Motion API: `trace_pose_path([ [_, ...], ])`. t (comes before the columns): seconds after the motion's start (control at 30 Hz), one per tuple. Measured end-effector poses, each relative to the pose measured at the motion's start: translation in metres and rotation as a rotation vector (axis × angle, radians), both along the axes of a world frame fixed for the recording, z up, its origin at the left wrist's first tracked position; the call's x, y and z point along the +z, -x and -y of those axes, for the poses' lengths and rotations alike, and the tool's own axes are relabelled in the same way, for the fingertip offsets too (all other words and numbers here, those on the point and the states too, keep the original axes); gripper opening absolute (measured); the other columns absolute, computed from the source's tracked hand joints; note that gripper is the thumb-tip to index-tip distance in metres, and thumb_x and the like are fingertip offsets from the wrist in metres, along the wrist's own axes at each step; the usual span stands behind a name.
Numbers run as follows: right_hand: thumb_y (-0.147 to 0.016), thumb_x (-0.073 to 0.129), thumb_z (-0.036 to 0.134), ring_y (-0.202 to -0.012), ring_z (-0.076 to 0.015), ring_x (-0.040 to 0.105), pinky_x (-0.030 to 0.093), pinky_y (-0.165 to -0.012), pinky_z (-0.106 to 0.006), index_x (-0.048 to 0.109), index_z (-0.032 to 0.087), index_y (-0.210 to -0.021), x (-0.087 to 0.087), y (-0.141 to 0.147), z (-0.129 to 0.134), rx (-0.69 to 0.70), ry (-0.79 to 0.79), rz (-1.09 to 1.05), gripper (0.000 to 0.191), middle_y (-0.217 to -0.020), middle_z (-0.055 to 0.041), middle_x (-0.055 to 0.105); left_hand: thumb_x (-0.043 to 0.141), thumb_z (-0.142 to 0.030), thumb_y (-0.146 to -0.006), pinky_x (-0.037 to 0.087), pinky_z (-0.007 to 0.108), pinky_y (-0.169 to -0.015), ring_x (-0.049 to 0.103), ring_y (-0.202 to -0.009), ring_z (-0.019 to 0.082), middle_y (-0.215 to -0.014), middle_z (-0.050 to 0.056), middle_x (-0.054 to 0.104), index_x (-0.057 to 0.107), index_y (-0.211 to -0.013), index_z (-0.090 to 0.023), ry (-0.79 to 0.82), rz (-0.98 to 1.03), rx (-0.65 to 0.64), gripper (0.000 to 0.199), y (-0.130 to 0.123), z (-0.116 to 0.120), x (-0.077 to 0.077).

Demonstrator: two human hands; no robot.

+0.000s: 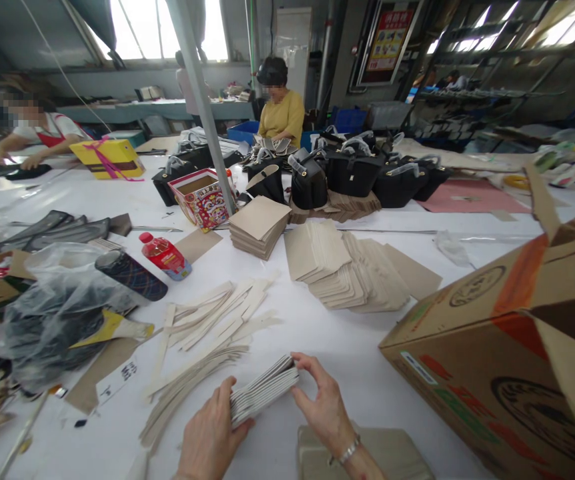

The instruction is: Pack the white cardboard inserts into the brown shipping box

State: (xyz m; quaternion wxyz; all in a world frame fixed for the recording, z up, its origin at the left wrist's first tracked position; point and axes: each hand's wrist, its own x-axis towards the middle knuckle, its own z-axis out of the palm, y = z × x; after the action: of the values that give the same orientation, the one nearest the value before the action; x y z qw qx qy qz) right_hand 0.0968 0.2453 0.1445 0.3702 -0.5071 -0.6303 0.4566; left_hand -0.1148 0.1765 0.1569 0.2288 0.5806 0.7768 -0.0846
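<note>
Over the big white desk [350,340], near the brown box [460,353], the left hand [210,430] and right hand [326,403] each have a closed grip on an end of the small strip stack [263,393]. Soft, even squeezing helps keep its edges neat.

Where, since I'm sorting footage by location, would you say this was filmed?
Probably a bag-making workshop: black bags with wrapped handles crowd together farther back, stacked tan sheets and pale strips lie nearer, and a person in a yellow top is busy behind the bags.
</note>
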Motion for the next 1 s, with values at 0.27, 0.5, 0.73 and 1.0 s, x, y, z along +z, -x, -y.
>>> trace_pose_path([
  [0.27,-0.065,0.054,0.003,-0.096,-0.02,0.064,0.05,-0.091,-0.032,0.058,0.021,-0.088,0.004,0.001,-0.004,0.008,-0.032,-0.034,0.03,-0.097,-0.0039,0.068,0.053,-0.031,-0.082,0.044,0.031,-0.083,0.061,-0.107,0.021,-0.125,0.007,0.06,0.033,-0.13,-0.021,0.014,-0.003,-0.002,0.053,0.0,0.0,0.0],
  [0.5,-0.066,0.052,0.002,-0.099,-0.0192,0.062,0.048,-0.093,-0.032,0.052,0.021,-0.086,0.005,0.001,-0.007,0.048,0.022,-0.087,0.028,-0.103,-0.0049,0.065,0.053,-0.029,-0.082,0.045,0.032,-0.082,0.061,-0.106,0.022,-0.125,0.007,0.06,0.035,-0.129,-0.02,0.015,-0.003,0.005,0.051,-0.001,-0.002,0.004],
  [0.73,-0.066,0.055,0.003,-0.091,-0.019,0.063,0.05,-0.087,-0.031,0.055,0.021,-0.085,0.003,0.0,-0.009,0.064,0.029,-0.065,0.026,-0.092,-0.0016,0.065,0.053,-0.03,-0.081,0.045,0.031,-0.083,0.062,-0.105,0.022,-0.125,0.007,0.06,0.035,-0.128,-0.022,0.007,-0.007,0.001,0.051,-0.001,-0.003,0.001],
  [1.0,-0.066,0.055,0.005,-0.098,-0.0199,0.062,0.048,-0.093,-0.036,0.055,0.021,-0.105,-0.008,-0.001,-0.006,0.039,0.062,-0.081,0.042,-0.101,-0.0045,0.065,0.052,-0.031,-0.081,0.045,0.03,-0.082,0.062,-0.105,0.02,-0.124,0.006,0.061,0.035,-0.127,-0.022,0.005,-0.027,-0.013,0.05,-0.002,-0.003,0.005],
])
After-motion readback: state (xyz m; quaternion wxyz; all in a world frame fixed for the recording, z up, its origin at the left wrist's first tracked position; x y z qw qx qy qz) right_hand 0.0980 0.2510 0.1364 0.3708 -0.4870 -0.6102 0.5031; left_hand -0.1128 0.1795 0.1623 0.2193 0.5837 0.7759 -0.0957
